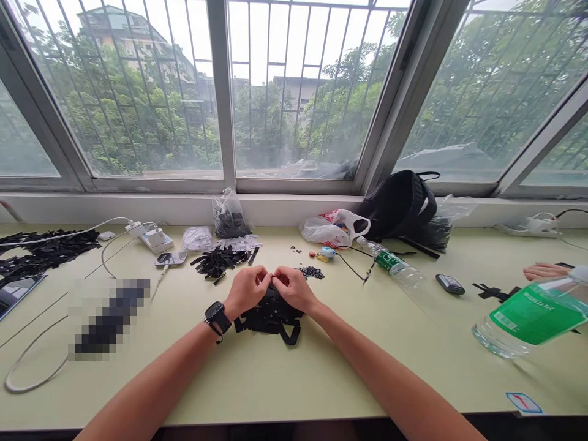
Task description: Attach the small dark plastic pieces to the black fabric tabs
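Note:
My left hand (249, 290) and my right hand (294, 289) meet at the middle of the table, thumbs and index fingers pinched close together. What sits between the fingertips is too small to make out. Directly below them lies a pile of black fabric strips (271, 314) with small shiny dots on it. Small dark round pieces (312, 272) are heaped just beyond my right hand. Another pile of black strips (219, 262) lies beyond my left hand, which has a black watch on its wrist.
A large bottle with a green label (533, 315) stands tilted at the right, near another person's hand (546, 271). A smaller bottle (392, 262) lies behind. Cables, a power strip (157, 241) and a phone (170, 259) are at the left; bags line the window sill.

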